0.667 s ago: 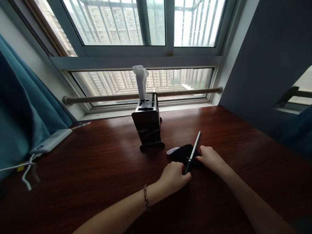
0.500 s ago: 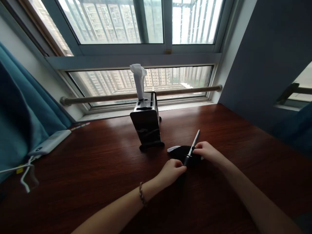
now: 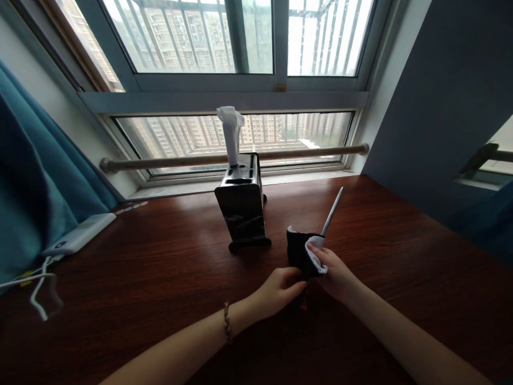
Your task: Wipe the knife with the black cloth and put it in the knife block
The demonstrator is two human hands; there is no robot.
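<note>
A piece of black cloth with white lining [image 3: 300, 251] stands bunched up between my hands, its white side folded out on the right. From behind it a thin pale rod [image 3: 332, 211] slants up to the right; its dark handle end is hidden by the cloth and my fingers. My left hand [image 3: 280, 289] is closed at the cloth's lower edge, in line with the rod's handle. My right hand [image 3: 334, 270] is closed on the cloth's right side, thumb on the white part.
A black tissue box [image 3: 242, 211] with a white tissue sticking up stands on the brown wooden table [image 3: 160, 278], left of the cloth. A white power strip [image 3: 80, 234] with cables lies by the blue curtain [image 3: 72, 176]. Behind the table are the window and a horizontal rail [image 3: 172, 163].
The cloth, which lay flat under the rod, has been lifted and folded up in front of it. My right hand has moved from the rod to the cloth. The rod's tip is farther right and higher.
</note>
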